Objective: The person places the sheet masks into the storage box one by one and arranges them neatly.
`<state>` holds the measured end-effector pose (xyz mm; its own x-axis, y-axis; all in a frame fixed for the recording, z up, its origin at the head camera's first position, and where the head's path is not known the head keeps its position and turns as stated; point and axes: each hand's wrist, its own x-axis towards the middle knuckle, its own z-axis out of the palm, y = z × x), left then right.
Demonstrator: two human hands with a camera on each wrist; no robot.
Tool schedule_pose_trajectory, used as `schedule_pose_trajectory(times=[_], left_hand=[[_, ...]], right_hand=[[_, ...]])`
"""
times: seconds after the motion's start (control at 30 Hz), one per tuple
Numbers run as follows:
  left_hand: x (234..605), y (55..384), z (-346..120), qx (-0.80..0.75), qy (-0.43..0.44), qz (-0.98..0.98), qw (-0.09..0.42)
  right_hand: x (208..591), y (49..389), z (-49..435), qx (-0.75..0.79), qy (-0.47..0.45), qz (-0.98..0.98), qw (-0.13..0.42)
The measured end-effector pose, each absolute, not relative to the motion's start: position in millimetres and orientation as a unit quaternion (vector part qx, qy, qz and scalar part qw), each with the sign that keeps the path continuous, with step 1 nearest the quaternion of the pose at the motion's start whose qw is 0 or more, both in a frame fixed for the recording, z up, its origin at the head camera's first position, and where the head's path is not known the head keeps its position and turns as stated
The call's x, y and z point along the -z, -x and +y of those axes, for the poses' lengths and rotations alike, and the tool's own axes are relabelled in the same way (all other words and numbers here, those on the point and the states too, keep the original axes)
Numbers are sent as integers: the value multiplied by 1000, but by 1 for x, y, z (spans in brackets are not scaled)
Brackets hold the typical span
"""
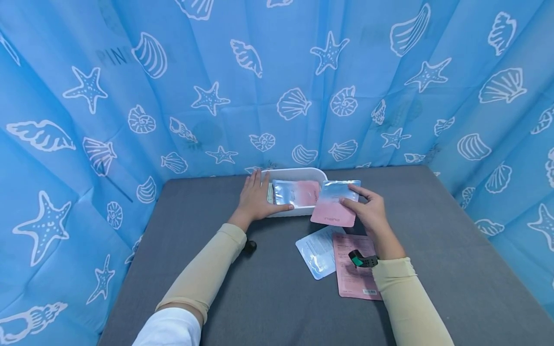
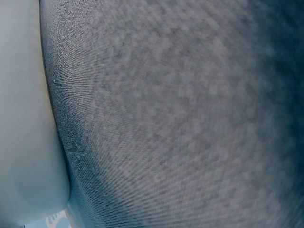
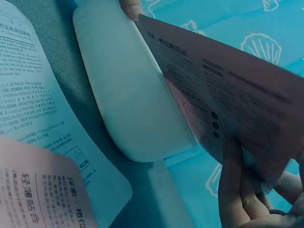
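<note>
My left hand (image 1: 256, 199) holds the left end of a white plastic bin (image 1: 322, 176), its thumb lying over the front rim. Inside the bin lies a blue-and-pink face mask packet (image 1: 307, 193), with the edge of something greenish left of it. Between thumb and fingers, my right hand (image 1: 370, 211) pinches another blue-and-pink face mask packet (image 1: 332, 211), tilted at the bin's right front corner. The right wrist view shows this packet's printed back (image 3: 228, 90) beside the bin wall (image 3: 128, 90). The left wrist view shows the bin's outside (image 2: 28, 118) but not the hand.
On the grey cloth-covered table (image 1: 259, 307), in front of the bin, a light-blue packet (image 1: 318, 252) and a pink packet (image 1: 352, 283) lie overlapping, partly under my right wrist. A blue curtain with shell prints (image 1: 277, 72) hangs close behind the bin.
</note>
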<state>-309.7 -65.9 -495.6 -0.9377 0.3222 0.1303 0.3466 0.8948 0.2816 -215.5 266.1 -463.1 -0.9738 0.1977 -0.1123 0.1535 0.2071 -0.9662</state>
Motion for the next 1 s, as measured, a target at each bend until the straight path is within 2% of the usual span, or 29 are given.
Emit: schedule_pose_trajectory(times=[0.67, 1.0], left_hand=[[497, 311, -68, 146, 177, -972, 43], [497, 312, -68, 148, 178, -972, 38]], right_hand=[[466, 214, 261, -605, 140, -781, 62], [467, 214, 258, -608, 120, -782, 74]])
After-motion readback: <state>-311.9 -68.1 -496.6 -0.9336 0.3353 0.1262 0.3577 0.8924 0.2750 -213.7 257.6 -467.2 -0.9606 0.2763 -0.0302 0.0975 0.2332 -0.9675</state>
